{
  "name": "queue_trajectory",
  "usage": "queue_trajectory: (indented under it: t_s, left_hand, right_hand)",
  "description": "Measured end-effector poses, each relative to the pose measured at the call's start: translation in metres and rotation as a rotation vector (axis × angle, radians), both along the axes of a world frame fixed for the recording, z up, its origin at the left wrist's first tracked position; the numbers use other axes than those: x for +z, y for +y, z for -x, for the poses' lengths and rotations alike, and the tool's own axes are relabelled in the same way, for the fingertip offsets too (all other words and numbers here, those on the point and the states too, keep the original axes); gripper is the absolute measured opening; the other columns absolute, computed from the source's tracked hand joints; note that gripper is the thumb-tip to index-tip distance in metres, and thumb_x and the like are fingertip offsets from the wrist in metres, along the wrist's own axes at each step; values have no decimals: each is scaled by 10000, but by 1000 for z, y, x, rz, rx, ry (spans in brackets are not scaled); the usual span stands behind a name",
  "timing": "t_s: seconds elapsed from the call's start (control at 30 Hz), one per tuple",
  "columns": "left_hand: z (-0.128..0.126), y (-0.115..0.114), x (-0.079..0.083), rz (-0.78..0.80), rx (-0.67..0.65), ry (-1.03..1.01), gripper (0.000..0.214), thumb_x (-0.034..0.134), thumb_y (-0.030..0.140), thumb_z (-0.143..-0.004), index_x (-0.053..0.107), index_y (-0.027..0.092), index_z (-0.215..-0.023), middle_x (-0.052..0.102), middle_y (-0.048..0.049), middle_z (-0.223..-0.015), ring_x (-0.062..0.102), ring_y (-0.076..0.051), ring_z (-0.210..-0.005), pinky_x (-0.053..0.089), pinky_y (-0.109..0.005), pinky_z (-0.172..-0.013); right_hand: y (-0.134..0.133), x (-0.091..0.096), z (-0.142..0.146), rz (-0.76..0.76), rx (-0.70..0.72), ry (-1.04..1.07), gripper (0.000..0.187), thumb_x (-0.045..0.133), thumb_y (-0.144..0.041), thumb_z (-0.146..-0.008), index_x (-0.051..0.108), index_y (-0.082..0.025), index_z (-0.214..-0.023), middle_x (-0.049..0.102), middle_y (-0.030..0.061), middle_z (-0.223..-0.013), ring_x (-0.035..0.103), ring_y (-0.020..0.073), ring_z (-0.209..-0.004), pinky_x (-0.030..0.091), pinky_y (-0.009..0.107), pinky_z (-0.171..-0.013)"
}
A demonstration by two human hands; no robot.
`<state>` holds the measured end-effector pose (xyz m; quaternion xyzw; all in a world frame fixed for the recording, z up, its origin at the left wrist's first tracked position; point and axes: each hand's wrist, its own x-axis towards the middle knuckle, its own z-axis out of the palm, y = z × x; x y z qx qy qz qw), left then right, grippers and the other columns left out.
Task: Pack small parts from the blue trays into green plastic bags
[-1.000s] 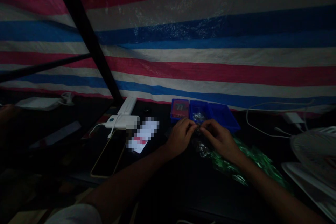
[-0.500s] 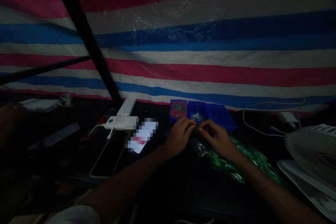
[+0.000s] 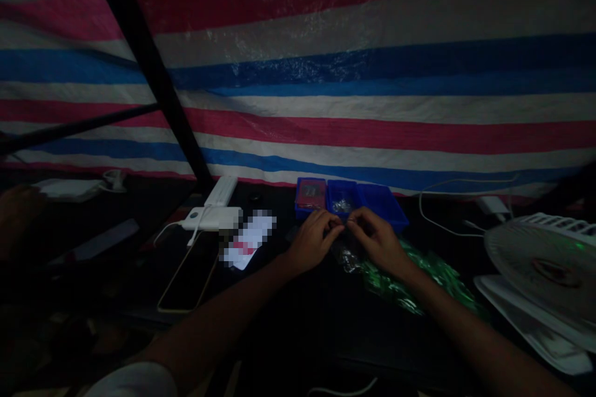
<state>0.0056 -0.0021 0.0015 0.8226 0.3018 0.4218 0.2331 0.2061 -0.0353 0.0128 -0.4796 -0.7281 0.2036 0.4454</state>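
Note:
My left hand [image 3: 311, 240] and my right hand [image 3: 376, 242] meet at the fingertips just in front of a blue compartment tray [image 3: 379, 206]. The fingers of both hands are curled inward, almost touching. The dim light hides whether anything small lies between them. A clear bag with green shiny contents [image 3: 410, 279] lies under my right hand. Small silvery pieces [image 3: 342, 205] sit in the tray's middle compartment, and a red item [image 3: 310, 195] fills its left one.
A white power bank [image 3: 212, 218] with a cable, a phone [image 3: 189, 273] and a pixelated white card [image 3: 249, 239] lie left of my hands. A white fan [image 3: 544, 267] stands at the right. Behind hangs a striped tarp [image 3: 372, 99] crossed by a black pole [image 3: 144, 56]. Another person's dim hand [image 3: 16, 217] shows far left.
The whole view has shifted, so the tray and my hands sit further left and the fan shows more fully. My fingertips have eased slightly apart.

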Motion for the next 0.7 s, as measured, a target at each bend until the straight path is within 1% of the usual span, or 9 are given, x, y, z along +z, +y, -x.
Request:
queue_trajectory:
  t_s: [0.17,0.27,0.33,0.43,0.53,0.6,0.7]
  left_hand:
    - [0,0,1,4,9,25,126,538,289,-1043,618,192,-1024,650,-35,-966,590,-190,-919,465,-319,-848]
    - [1,0,2,-6,34,26,161,500,290,-1058,617,193,-1005,645,-40,-951,589,-192,-904,458,-319,-836]
    - [2,1,1,-17,32,25,171,494,287,-1059,616,192,-984,645,-42,-950,593,-194,-911,456,-319,-839]
    - [2,3,0,-28,42,18,166,493,288,-1059,615,197,-993,655,-46,-971,600,-194,-906,460,-317,-833]
    - [2,5,-2,-41,57,16,174,485,297,-1061,612,198,-996,658,-49,-974,606,-195,-900,464,-318,-831]
    - [2,6,-3,-47,64,21,165,487,293,-1058,617,198,-1021,660,-50,-988,605,-192,-889,467,-316,-822]
    - [2,7,-3,-61,64,44,145,540,313,-1036,629,199,-1039,654,-43,-962,600,-194,-871,471,-317,-808]
  right_hand:
    - [0,1,0,-12,18,-8,123,576,-319,-994,597,-212,-936,575,-6,-809,530,165,-717,400,278,-655]
    - [1,0,0,-17,60,-17,101,566,-270,-979,587,-208,-902,578,-5,-823,537,160,-729,397,270,-656]
    - [2,0,0,-10,70,-16,98,570,-265,-975,582,-208,-896,575,-9,-805,535,155,-714,393,263,-646]
    - [2,1,1,12,64,-8,94,573,-289,-986,596,-208,-943,585,-11,-801,535,150,-685,395,259,-626]
    - [3,1,2,9,99,-18,91,573,-293,-995,610,-210,-1006,622,6,-872,570,167,-756,428,278,-688]
    - [3,1,2,-28,115,-22,93,564,-288,-1003,615,-210,-1016,631,20,-914,584,181,-815,439,294,-733]
    - [4,1,2,-91,112,-22,103,555,-295,-1013,615,-210,-1005,629,33,-942,582,191,-846,444,309,-766]
